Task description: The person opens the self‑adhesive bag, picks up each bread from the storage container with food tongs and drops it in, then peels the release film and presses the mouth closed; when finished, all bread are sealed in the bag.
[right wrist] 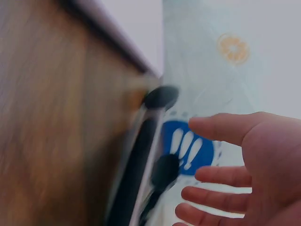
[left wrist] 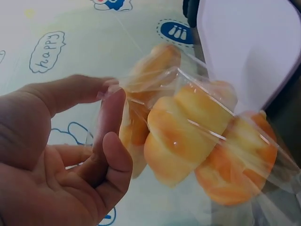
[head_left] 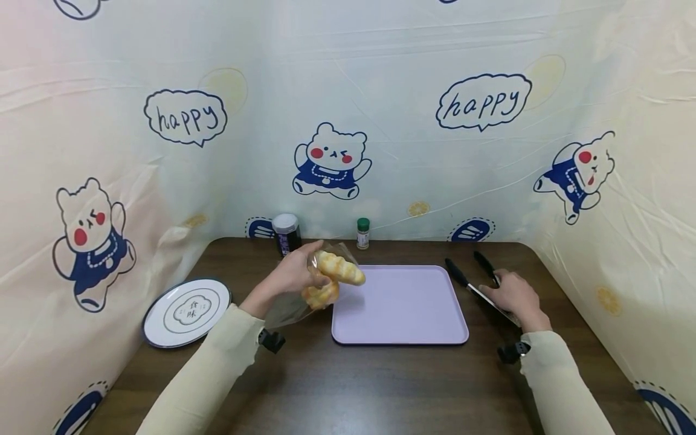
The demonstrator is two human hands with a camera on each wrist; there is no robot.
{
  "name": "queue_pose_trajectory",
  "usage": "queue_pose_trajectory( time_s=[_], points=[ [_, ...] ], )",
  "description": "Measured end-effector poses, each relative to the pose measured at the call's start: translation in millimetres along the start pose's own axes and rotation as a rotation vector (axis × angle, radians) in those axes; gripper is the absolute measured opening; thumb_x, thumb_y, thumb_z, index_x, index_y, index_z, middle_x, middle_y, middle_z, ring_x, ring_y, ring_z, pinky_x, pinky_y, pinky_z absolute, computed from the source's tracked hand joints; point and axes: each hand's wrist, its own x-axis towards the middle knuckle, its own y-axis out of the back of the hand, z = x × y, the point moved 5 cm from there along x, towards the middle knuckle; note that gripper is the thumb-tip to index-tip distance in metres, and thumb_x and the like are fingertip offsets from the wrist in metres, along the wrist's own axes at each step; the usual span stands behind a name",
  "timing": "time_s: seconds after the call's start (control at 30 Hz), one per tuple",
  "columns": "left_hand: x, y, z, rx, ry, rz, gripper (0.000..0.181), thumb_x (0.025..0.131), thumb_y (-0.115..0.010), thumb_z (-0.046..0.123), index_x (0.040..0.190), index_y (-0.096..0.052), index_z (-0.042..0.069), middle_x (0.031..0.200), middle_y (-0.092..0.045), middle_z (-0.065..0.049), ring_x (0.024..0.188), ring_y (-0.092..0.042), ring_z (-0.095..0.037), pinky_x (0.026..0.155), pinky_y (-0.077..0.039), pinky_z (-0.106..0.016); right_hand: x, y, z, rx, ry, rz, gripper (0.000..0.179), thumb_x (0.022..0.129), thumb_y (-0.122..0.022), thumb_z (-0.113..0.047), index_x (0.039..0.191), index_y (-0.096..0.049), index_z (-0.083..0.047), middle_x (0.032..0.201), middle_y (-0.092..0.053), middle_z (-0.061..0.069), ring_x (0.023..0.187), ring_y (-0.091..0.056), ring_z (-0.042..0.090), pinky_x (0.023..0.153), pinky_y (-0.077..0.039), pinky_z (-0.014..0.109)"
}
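Left hand [head_left: 296,270] pinches bagged bread rolls [left wrist: 186,134]. Right hand [head_left: 515,297] spreads its fingers beside a black-handled knife [head_left: 457,272]; blur obscures contact.

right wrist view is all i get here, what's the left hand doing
Observer: The left hand is pinching a clear bag of bread.
Operator: ok and what's at the far left of the table
Observer: A dark-rimmed white plate with printing in its middle.
Operator: anything standing behind the tray
Observer: Yes, a small green-capped bottle, upright just beyond its far edge.
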Motion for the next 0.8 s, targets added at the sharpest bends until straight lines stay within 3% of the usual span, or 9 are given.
queue_pose_trajectory(
  time_s=[0.17, 0.37, 0.6, 0.8],
  points=[
    [-0.8, 6.2, 7.0, -0.01, 0.02, 0.033, 0.093, 0.081, -0.082, 0.025, 0.157, -0.03, 0.013, 0.159, -0.037, -0.016, 0.137, -0.046, -0.037, 0.112, -0.04, -0.057, -11.4, 15, -36, 0.075, 0.116, 0.074, 0.058, 0.096, -0.061, -0.04, 0.138, -0.053, 0.0, 0.131, -0.061, 0.029, 0.115, -0.059, 0.046, 0.09, -0.048, 0.063],
    [-2.3, 12.4, 17.0, -0.032, 0.026, 0.061, 0.091, 0.082, -0.081, 0.027, 0.157, -0.032, 0.013, 0.156, -0.042, -0.017, 0.127, -0.051, -0.035, 0.108, -0.045, -0.055, -28.3, 31, -85, 0.19, 0.289, 0.139, 0.041, 0.097, -0.063, -0.031, 0.128, -0.063, -0.005, 0.118, -0.071, 0.019, 0.105, -0.066, 0.035, 0.089, -0.053, 0.053],
    [-4.9, 16.2, 28.0, -0.054, 0.022, 0.062, 0.09, 0.083, -0.079, 0.029, 0.157, -0.031, 0.012, 0.157, -0.04, -0.017, 0.128, -0.051, -0.036, 0.109, -0.045, -0.055, -43.3, 33, -132, 0.31, 0.4, 0.113, 0.029, 0.096, -0.066, -0.031, 0.12, -0.068, -0.015, 0.105, -0.073, 0.007, 0.087, -0.064, 0.02, 0.068, -0.053, 0.031],
    [-7.1, 16.1, 33.4, -0.087, 0.048, 0.063, 0.088, 0.084, -0.078, 0.028, 0.157, -0.031, 0.015, 0.158, -0.04, -0.016, 0.125, -0.053, -0.034, 0.104, -0.051, -0.052, -55.3, 34, -165, 0.361, 0.481, 0.094, 0.027, 0.096, -0.067, -0.031, 0.119, -0.069, -0.018, 0.105, -0.073, 0.003, 0.093, -0.065, 0.02, 0.069, -0.053, 0.029]
  ],
)
